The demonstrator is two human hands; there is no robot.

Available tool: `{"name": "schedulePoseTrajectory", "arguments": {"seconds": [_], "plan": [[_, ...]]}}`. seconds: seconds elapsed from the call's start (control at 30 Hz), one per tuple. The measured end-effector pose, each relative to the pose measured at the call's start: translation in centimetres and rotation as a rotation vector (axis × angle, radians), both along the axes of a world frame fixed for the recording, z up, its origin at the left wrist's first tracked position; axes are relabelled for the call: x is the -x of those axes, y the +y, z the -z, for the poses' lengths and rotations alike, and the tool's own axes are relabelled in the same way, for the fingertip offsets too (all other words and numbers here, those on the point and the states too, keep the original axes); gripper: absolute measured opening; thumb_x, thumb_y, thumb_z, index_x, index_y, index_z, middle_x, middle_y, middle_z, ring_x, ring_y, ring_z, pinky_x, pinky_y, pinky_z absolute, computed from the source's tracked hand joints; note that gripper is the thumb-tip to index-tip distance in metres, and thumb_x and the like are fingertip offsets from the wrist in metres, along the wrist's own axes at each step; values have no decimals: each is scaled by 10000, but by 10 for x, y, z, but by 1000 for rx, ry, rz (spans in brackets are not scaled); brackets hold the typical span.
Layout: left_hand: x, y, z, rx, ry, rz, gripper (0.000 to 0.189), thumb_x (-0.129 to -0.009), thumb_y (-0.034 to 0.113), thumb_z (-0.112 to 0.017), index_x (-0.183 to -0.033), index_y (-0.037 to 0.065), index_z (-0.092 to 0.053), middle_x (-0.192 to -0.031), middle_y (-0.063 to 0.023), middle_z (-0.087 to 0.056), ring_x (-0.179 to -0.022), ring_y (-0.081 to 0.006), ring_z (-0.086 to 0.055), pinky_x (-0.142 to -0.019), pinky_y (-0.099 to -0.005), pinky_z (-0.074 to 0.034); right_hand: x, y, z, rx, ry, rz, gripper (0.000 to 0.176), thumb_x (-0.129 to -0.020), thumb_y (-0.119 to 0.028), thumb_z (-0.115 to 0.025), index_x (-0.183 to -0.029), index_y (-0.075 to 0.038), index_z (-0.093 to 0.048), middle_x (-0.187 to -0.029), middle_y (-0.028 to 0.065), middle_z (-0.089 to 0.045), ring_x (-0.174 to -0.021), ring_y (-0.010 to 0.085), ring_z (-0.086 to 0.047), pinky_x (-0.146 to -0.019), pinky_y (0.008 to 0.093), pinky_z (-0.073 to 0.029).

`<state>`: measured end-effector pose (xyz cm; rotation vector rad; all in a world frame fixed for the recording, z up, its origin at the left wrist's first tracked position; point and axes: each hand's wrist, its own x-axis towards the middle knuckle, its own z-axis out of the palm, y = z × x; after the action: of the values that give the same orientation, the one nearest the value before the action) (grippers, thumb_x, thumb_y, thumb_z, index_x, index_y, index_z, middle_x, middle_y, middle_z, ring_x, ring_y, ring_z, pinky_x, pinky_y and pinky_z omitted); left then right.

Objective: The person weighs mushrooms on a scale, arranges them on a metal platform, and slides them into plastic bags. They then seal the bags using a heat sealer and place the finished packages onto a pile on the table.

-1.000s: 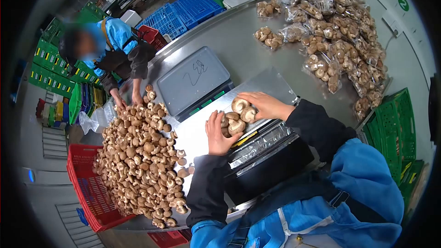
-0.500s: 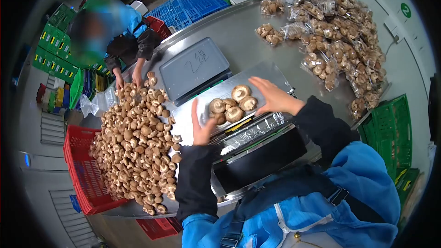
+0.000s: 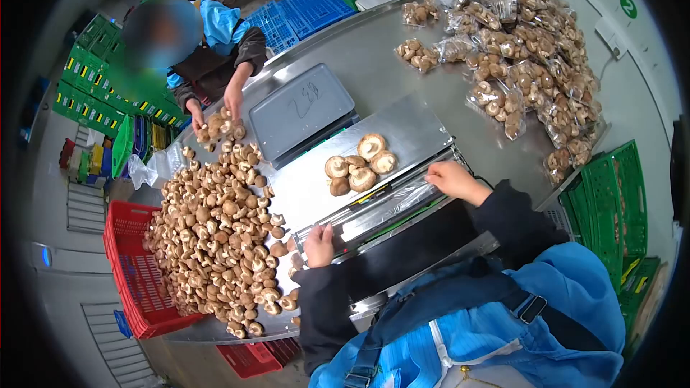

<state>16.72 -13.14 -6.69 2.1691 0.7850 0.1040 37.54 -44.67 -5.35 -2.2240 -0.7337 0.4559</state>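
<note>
A group of brown mushrooms (image 3: 361,164), several caps packed close, sits on the flat metal top (image 3: 417,122) of a wrapping machine. In front of it, clear plastic film (image 3: 392,214) stretches across the machine. My left hand (image 3: 318,246) is at the film's left end, fingers closed on its edge. At the other end, my right hand (image 3: 458,182) pinches the film between thumb and fingers. Both hands are apart from the mushrooms. A big heap of loose mushrooms (image 3: 215,237) lies to the left of the machine.
Behind the machine is a grey lidded box (image 3: 303,111). Bagged mushrooms (image 3: 532,65) pile up at the right. A red crate (image 3: 133,280) stands by the heap, green crates (image 3: 611,201) at the right edge. Across the table a co-worker's hands (image 3: 231,100) hold mushrooms.
Both my hands have left the sides of the mushroom group and moved down toward me onto the film. The co-worker has lifted some mushrooms off the heap.
</note>
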Motion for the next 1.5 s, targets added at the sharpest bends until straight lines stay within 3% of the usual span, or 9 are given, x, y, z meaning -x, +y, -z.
{"name": "schedulePoseTrajectory", "arguments": {"seconds": [0.07, 0.23, 0.33, 0.57, 0.63, 0.77, 1.03, 1.37, 1.5], "plan": [[6, 33, -15, 617, -98, 60, 269, -940, 249, -534, -822, 12, -581, -714, -92, -592, -646, -201, -565, -635, -338, -433, -9, -17, -36, -359, 679, -49, 199, -925, -176, -525, -777, -46, -553, -676, 4, -542, -643, 105, -497, -619, 237, -381], [-32, 44, -119, 1072, -528, 134, 261, -942, 274, -537, -814, 55, -480, -725, -112, -600, -613, -194, -570, -587, -293, -478, -32, 4, -101, -985, 925, -66, 164, -955, -199, -505, -889, -49, -497, -843, 112, -599, -810, 210, -565, -737, 315, -425], [-89, 50, -119, 1111, -831, 94, 184, -989, 228, -452, -907, 68, -494, -1208, -222, -561, -1186, -313, -518, -1044, -449, -371, -58, 61, -109, -1233, 690, -33, 136, -983, -158, -440, -916, -45, -474, -1094, 190, -628, -1073, 265, -594, -986, 370, -403], [-159, 48, 22, -89, -376, 186, 136, -944, 173, -519, -974, 43, -493, -814, -174, -617, -752, -318, -610, -684, -382, -473, -104, 134, 15, -166, -39, -99, 171, -961, -206, -469, -953, -35, -478, -926, 206, -626, -888, 290, -626, -761, 386, -466], [-154, 42, 18, 145, -201, 143, 81, -954, 109, -515, -952, 30, -500, -810, -64, -602, -785, -106, -560, -690, -256, -454, -103, 132, 8, -88, 15, -166, 233, -938, -257, -519, -973, -27, -506, -931, 191, -635, -884, 285, -624, -764, 379, -470], [-119, 42, 15, 694, -294, 285, 203, -959, 137, -509, -1078, -21, -554, -862, -52, -613, -861, -123, -569, -788, -279, -456, -74, 109, -9, -149, 361, -239, 428, -859, -372, -640, -1062, -7, -549, -964, 163, -642, -895, 273, -618, -766, 372, -474], [-73, 0, -40, -17, -234, 328, 288, -985, 225, -443, -908, -4, -598, -730, -211, -575, -680, -383, -566, -631, -402, -445, -30, 79, -13, -314, -127, -321, 432, -864, -395, -644, -908, 24, -551, -875, 171, -625, -797, 289, -611, -693, 369, -466], [12, -52, -101, 548, 87, 121, 354, -973, 274, -515, -836, -29, -636, -590, 13, -487, -566, -54, -406, -506, -254, -346, 52, 15, -89, -176, 386, -214, 457, -895, -439, -597, -811, 0, -507, -631, 127, -525, -589, 163, -496, -548, 339, -418], [36, -72, -7, 173, -136, 193, 374, -949, 283, -559, -771, -34, -644, -550, -43, -496, -505, -91, -421, -471, -299, -345, 88, -4, -42, 12, 154, -210, 507, -888, -470, -568, -861, 34, -527, -712, 262, -584, -722, 432, -592, -634, 470, -450]]}}
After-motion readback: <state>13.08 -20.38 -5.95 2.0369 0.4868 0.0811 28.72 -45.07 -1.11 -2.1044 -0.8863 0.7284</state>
